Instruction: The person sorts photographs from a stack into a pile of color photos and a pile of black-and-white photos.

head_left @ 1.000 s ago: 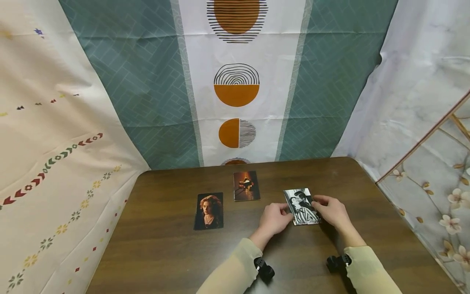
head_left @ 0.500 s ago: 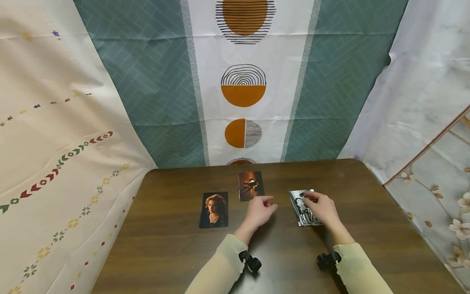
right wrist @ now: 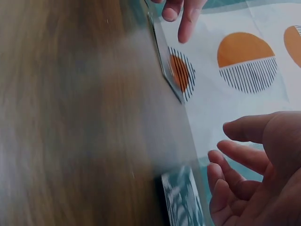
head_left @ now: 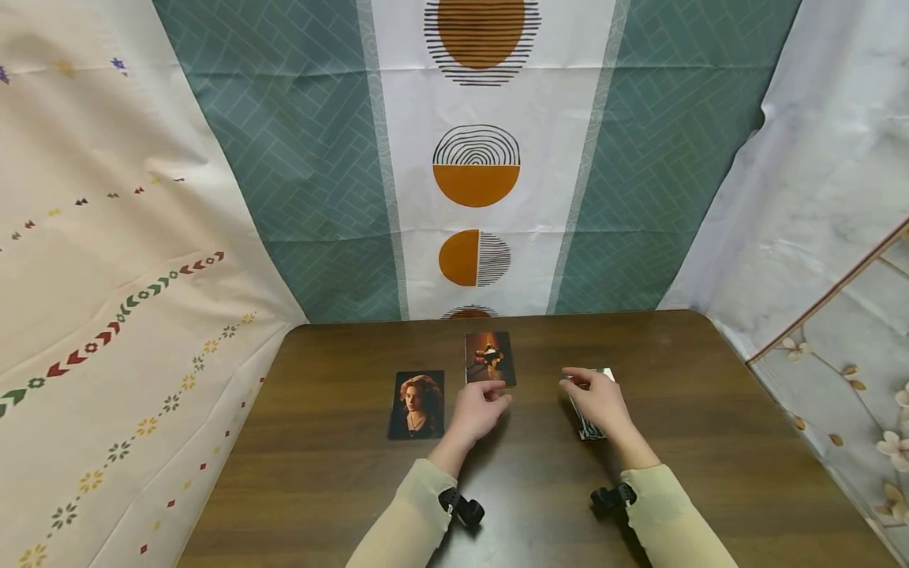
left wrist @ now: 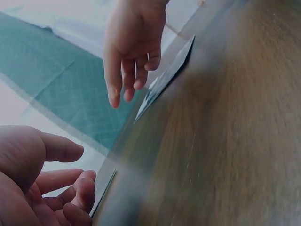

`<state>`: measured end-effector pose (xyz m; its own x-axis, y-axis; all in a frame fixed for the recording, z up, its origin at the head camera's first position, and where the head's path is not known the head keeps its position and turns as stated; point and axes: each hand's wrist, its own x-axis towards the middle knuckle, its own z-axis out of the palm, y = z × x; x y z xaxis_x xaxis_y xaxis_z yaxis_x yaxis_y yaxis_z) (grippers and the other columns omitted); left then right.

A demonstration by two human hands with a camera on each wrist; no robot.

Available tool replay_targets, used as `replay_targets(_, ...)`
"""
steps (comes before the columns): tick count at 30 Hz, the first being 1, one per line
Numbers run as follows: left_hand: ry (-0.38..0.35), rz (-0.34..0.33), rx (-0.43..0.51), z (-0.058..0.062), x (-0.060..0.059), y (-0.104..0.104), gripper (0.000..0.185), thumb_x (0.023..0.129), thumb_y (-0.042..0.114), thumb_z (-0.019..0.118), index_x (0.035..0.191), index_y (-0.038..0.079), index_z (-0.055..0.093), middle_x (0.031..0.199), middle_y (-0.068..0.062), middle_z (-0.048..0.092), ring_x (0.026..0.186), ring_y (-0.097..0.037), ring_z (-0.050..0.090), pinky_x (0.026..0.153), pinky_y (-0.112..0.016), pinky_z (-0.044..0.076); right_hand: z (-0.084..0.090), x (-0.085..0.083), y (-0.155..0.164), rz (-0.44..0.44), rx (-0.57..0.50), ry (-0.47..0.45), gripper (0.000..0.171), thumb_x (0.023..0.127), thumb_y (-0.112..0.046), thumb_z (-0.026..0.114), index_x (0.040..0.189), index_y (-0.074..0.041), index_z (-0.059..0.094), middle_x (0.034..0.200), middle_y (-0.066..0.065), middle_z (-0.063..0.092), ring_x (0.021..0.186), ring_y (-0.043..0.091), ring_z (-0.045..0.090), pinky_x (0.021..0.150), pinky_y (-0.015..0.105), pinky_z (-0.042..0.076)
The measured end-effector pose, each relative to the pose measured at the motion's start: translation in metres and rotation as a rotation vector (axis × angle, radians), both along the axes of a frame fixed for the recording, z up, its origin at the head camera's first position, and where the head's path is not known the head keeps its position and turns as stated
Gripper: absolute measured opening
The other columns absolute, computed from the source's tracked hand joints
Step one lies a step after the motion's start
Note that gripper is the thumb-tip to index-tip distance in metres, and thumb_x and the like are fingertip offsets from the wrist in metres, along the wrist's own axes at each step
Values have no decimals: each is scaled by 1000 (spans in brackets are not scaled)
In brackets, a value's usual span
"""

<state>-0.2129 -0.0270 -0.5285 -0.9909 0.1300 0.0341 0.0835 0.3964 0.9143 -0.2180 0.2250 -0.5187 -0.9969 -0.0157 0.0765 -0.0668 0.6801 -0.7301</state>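
I see my left hand (head_left: 477, 409) held loose with nothing in it, its fingertips right at the near edge of the small orange-and-dark photo card (head_left: 490, 358). That card lies flat on the brown wooden table (head_left: 710, 442), just past the fingers, its long side running away from me. My right hand (head_left: 595, 401) hovers relaxed over the black-and-white photo card (head_left: 586, 426), farther right. The left hand is the closer one to the orange card.
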Motion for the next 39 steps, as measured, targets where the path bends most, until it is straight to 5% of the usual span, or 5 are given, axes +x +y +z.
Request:
replay_targets(6,7,23,16,-3,-1,-13,30,95,11,77,123,1,79,84,1,63,71,-11,53,62,-28,44,-3,-4,-17,19,-16,-12,40,105,-25,68,139,-3,70,121,15,74,112,37,68,90,52,54)
replay_targets(31,0,166,-31,-8,-10,-59,34,96,15,77,126,-1,77,97,-7,70,89,-20,60,76,-35,49,-11,-19,-70,68,-30,-23,34,101,-22,71,130,-5,76,116,12,76,110,33,70,95,53,54)
replay_targets(39,-14,192,-139,-8,-25,-55,37,98,18,77,131,1,76,90,-3,67,80,-18,58,68,-33,47,-15,-32,-80,34,-36,-32,38,101,-20,71,135,-2,73,121,16,75,112,35,70,97,54,53)
